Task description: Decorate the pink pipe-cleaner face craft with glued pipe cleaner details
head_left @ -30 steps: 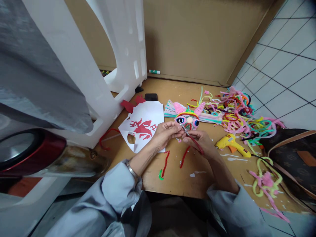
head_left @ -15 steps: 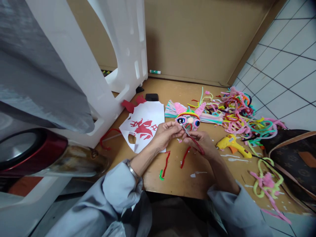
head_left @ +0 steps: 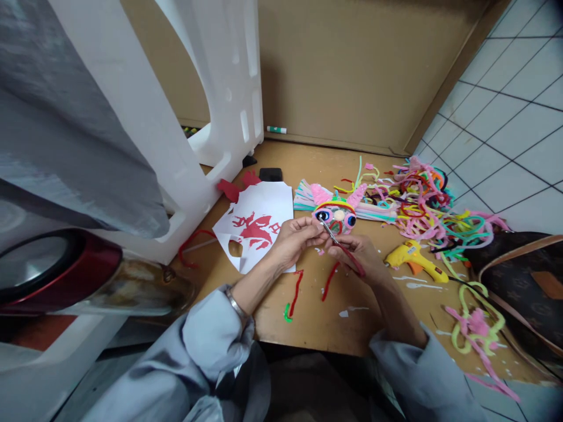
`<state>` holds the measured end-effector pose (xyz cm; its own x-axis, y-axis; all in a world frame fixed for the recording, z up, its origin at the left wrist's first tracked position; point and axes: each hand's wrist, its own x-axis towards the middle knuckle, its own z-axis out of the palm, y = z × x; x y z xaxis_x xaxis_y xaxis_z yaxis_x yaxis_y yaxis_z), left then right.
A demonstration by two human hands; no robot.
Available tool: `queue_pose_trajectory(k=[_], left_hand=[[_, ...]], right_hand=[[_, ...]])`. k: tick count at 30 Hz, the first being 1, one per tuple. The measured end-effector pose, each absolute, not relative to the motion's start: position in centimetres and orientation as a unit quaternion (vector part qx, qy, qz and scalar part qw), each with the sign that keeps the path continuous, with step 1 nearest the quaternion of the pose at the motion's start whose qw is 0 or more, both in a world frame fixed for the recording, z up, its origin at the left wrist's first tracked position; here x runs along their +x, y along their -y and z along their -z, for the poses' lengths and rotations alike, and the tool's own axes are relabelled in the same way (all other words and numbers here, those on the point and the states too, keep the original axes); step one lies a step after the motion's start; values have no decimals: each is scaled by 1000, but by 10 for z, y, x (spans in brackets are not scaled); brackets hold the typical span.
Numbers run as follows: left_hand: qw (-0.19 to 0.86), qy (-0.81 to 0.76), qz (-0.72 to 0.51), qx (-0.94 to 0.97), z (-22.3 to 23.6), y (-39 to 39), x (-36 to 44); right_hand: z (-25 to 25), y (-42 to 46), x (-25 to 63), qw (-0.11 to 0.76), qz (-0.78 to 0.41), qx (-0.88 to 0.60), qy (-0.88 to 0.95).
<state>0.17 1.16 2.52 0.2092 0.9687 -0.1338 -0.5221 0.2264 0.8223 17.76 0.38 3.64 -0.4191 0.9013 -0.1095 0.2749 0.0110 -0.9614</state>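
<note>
My right hand (head_left: 358,256) is closed on a pair of red-handled scissors (head_left: 341,243), whose metal blades point up and left. The blade tips reach the fingers of my left hand (head_left: 303,235), which are pinched together. Whatever they hold is too small or hidden to make out. Just beyond both hands lies a pipe-cleaner animal head (head_left: 338,214) with pink ears, big dark eyes and a yellow-red band. It rests against a bundle of pale striped pipe cleaners (head_left: 376,211). Two red pipe-cleaner pieces (head_left: 325,284) lie nearer me, one with a green end.
A tangled heap of pipe cleaners (head_left: 426,205) covers the back right. In front of it are a yellow glue gun (head_left: 416,259) and a brown handbag (head_left: 519,281). White paper with red cut-outs (head_left: 275,205) lies left, beside a white plastic frame (head_left: 237,88). A glass-bodied kettle (head_left: 145,281) stands far left.
Almost nothing differs. Both hands and the scissors keep nearly the same place, with only a very slight shift of the view.
</note>
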Motion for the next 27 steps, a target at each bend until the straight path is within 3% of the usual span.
queue_pose_trajectory(k=[27], left_hand=[[758, -335, -401, 390, -30, -17, -18]], right_hand=[[-46, -9, 197, 198, -592, -434, 650]])
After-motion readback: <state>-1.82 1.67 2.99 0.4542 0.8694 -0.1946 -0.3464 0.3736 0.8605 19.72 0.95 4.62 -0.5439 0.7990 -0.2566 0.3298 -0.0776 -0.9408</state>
